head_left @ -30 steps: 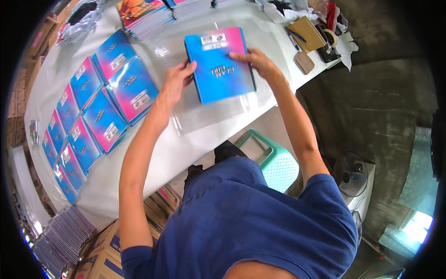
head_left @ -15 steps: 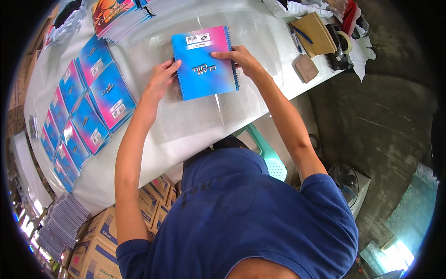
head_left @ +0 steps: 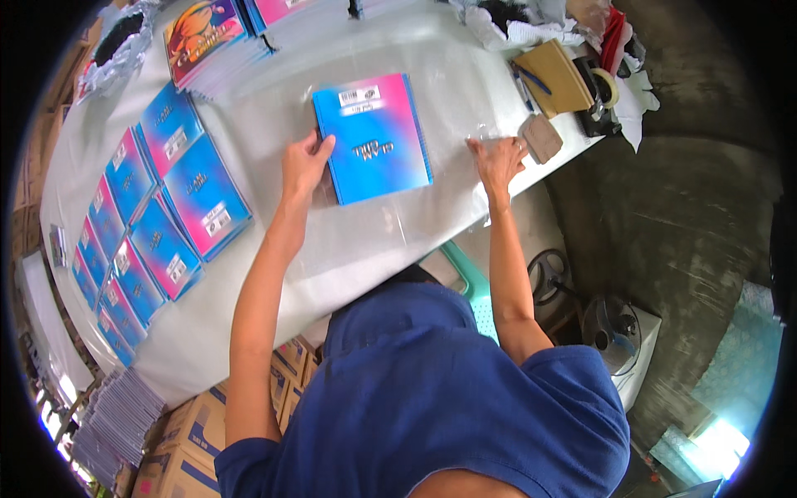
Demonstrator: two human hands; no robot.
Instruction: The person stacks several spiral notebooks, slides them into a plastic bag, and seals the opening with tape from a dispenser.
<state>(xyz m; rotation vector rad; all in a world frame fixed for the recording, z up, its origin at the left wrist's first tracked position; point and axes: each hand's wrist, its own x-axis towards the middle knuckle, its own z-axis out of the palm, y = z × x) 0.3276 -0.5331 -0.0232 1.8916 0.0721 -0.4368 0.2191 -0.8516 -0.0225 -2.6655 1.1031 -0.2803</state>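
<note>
A blue and pink spiral notebook (head_left: 374, 137) lies on the white table (head_left: 249, 282), on top of a clear plastic sleeve (head_left: 452, 178). My left hand (head_left: 303, 162) grips the notebook's left edge, thumb on the cover. My right hand (head_left: 498, 159) is off the notebook. It rests with fingers spread on the right end of the plastic sleeve, near the table's edge.
Rows of matching blue and pink notebooks (head_left: 166, 207) cover the table's left side. A stack of colourful notebooks (head_left: 207, 37) sits at the back. A brown book (head_left: 552, 79), a tape dispenser (head_left: 602, 95) and a small brown pad (head_left: 541, 137) lie at right. Cardboard boxes (head_left: 191, 432) stand below.
My right hand has let go of the notebook and moved right onto the plastic sleeve. The notebook now lies flat, held only by my left hand.
</note>
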